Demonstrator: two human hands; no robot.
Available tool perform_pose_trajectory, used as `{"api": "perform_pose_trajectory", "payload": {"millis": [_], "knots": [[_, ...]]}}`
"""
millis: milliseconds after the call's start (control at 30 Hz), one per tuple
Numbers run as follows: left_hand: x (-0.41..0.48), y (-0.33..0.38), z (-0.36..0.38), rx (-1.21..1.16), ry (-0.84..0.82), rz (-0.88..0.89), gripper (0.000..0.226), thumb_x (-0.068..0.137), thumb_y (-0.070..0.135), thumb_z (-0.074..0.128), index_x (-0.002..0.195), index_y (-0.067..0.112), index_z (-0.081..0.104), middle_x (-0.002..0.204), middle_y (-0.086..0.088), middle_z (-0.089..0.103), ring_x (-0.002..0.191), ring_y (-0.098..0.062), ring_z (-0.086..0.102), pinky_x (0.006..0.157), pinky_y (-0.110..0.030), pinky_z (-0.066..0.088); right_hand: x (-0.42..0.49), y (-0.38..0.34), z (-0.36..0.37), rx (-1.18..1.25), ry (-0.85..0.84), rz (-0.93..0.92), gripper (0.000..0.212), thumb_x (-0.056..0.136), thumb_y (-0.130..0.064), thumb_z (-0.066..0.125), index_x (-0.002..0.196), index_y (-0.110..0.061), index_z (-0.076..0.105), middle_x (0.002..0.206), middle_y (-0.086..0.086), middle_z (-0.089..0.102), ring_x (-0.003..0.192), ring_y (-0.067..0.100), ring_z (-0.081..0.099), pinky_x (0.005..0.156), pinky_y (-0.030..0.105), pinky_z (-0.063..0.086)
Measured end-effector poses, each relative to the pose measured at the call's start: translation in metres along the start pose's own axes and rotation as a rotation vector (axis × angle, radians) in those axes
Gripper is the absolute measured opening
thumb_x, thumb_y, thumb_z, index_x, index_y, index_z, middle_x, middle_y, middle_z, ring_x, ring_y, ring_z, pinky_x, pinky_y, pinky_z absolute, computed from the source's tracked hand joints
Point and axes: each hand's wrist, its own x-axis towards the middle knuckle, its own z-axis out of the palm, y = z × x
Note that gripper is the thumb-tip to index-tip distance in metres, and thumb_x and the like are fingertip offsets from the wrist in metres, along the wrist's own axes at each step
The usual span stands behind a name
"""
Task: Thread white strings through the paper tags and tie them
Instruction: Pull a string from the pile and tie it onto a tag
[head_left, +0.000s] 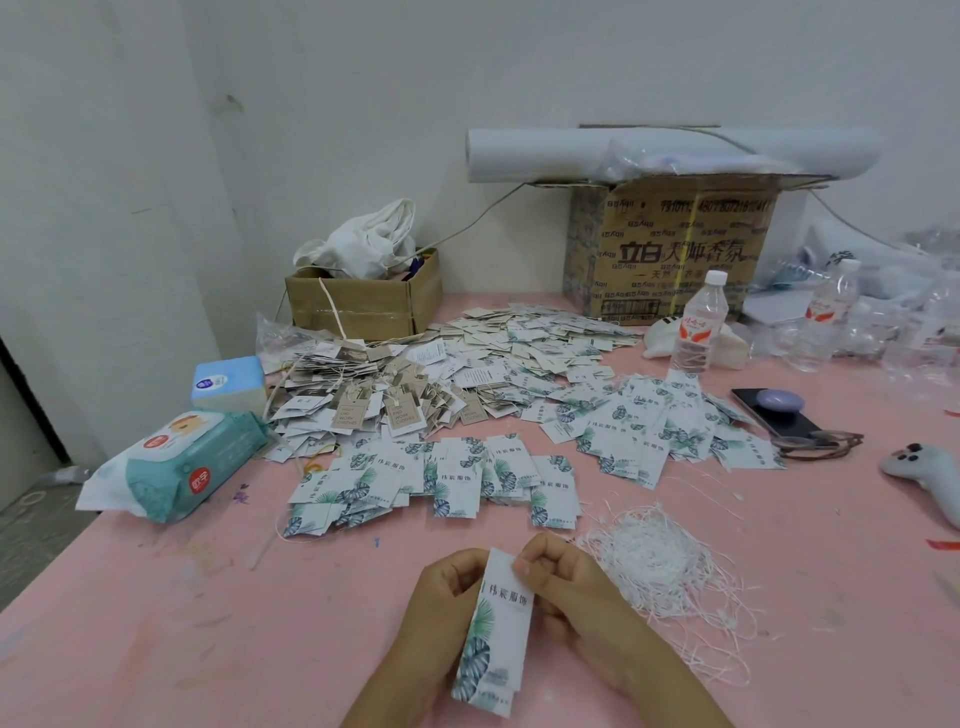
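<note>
Near the table's (156, 597) front edge, both hands, left (441, 597) and right (566, 587), pinch one unthreaded tag (498, 634), strings (660, 566) waiting beside, most leaf-print tags (441, 483) apparently undone.

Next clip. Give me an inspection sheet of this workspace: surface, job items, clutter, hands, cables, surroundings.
Surface: pink table, scuffed and marked, mostly covered at the back.
Job's things: one leaf-print paper tag held upright between both hands; loose leaf-print tags spread ahead; heap of strung tags behind; tangle of white strings at the right.
Clutter: wet-wipes pack, tissue box, water bottle, phone, small carton, printed carton with a paper roll on top.
Hands: left hand and right hand both pinch the tag; no string visible in them.
Cables: thin cable along the wall.
Surroundings: white wall; floor at far left.
</note>
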Motion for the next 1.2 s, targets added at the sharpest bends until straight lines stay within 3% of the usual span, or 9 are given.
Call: {"api": "perform_pose_trajectory", "payload": {"millis": [200,433,567,633,733,867,1000,1100,1200], "knots": [[0.003,0.0,-0.002,-0.064,0.107,-0.002,0.011,0.092,0.002,0.058,0.093,0.001,0.069,0.084,-0.023,0.072,0.061,-0.021,0.063,0.053,-0.025,0.05,0.003,0.002,0.0,-0.005,0.088,-0.052,0.012,0.086,-0.016,0.065,0.095,-0.008,0.063,0.05,-0.003,0.037,0.036,0.006,0.022,0.033,0.014,0.019],[0.009,0.004,-0.01,-0.341,0.281,-0.04,0.014,0.094,0.006,0.054,0.101,-0.002,0.063,0.079,-0.021,0.07,0.058,-0.022,0.062,0.058,-0.029,0.048,0.005,0.0,-0.003,0.037,0.167,-0.071,0.017,0.089,-0.005,0.061,0.106,-0.007,0.063,0.056,-0.003,0.045,0.038,0.006,0.031,0.035,0.017,0.029],[0.008,0.01,-0.015,-0.488,0.304,-0.053,0.02,0.093,0.006,0.053,0.105,-0.004,0.065,0.087,-0.026,0.069,0.065,-0.03,0.068,0.06,-0.041,0.057,0.005,-0.003,-0.006,0.079,0.23,-0.092,0.021,0.087,-0.004,0.062,0.107,-0.009,0.063,0.063,-0.002,0.051,0.041,0.006,0.035,0.033,0.016,0.032],[0.008,0.011,-0.016,-0.488,0.313,-0.053,0.023,0.093,0.007,0.052,0.108,-0.005,0.064,0.09,-0.028,0.068,0.071,-0.032,0.066,0.069,-0.044,0.056,0.006,-0.004,-0.007,0.157,0.243,-0.094,0.021,0.087,-0.002,0.061,0.107,-0.008,0.063,0.066,-0.003,0.055,0.047,0.007,0.04,0.038,0.015,0.038],[0.009,0.011,-0.016,-0.479,0.333,-0.046,0.021,0.094,0.009,0.052,0.106,-0.001,0.066,0.09,-0.025,0.069,0.066,-0.028,0.068,0.062,-0.037,0.057,0.008,-0.005,-0.009,0.311,0.244,-0.092,0.023,0.08,0.0,0.062,0.102,-0.006,0.062,0.072,0.003,0.055,0.055,0.011,0.046,0.051,0.016,0.047],[0.013,0.006,-0.017,-0.454,0.382,-0.024,0.023,0.096,0.017,0.055,0.109,0.0,0.062,0.093,-0.025,0.069,0.082,-0.031,0.063,0.085,-0.05,0.049,0.01,-0.005,-0.013,0.446,0.245,-0.107,0.027,0.073,-0.003,0.064,0.1,-0.008,0.063,0.076,0.005,0.064,0.066,0.013,0.057,0.06,0.015,0.054],[0.016,0.003,-0.017,-0.46,0.396,0.006,0.023,0.094,0.023,0.058,0.107,0.004,0.059,0.091,-0.02,0.072,0.081,-0.031,0.065,0.08,-0.048,0.05,0.012,-0.006,-0.018,0.584,0.275,-0.132,0.031,0.073,0.0,0.061,0.103,-0.007,0.061,0.081,0.004,0.07,0.071,0.01,0.067,0.065,0.016,0.056],[0.019,0.0,-0.02,-0.447,0.396,0.029,0.014,0.094,0.023,0.057,0.099,0.01,0.057,0.086,-0.012,0.075,0.069,-0.021,0.069,0.069,-0.038,0.051,0.013,-0.004,-0.017,0.546,0.29,-0.168,0.023,0.078,0.004,0.058,0.098,-0.005,0.063,0.083,0.005,0.071,0.074,0.01,0.069,0.066,0.016,0.056],[0.022,-0.002,-0.022,-0.486,0.399,0.022,0.01,0.095,0.021,0.056,0.097,0.011,0.054,0.091,-0.012,0.075,0.075,-0.027,0.068,0.077,-0.043,0.05,0.012,0.001,-0.012,0.396,0.29,-0.212,0.018,0.083,0.01,0.057,0.093,-0.002,0.066,0.09,0.009,0.071,0.085,0.013,0.068,0.073,0.015,0.054]]}}
